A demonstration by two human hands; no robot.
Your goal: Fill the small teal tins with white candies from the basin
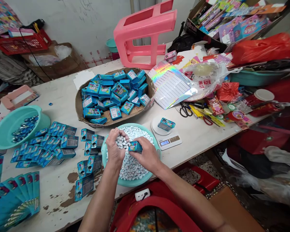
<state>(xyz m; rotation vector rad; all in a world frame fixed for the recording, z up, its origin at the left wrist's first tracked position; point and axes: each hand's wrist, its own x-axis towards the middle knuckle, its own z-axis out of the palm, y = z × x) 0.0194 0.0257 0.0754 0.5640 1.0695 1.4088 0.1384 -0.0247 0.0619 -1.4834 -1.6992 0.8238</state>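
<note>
Pinching blue cardboard box (134,146), right fingers (144,142); cupping round white pellets (122,142), left fingers (113,135); feed slowly inside turquoise plastic basin (132,183) rim.

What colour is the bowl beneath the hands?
The bowl is light turquoise, visible in the head view.

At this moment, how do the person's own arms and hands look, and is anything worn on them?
The left arm and right arm are bare, with no sleeve in view. The left hand and right hand wear no gloves, and no watch or bracelet shows at either wrist. I can make out no cable or marking on them.
</note>
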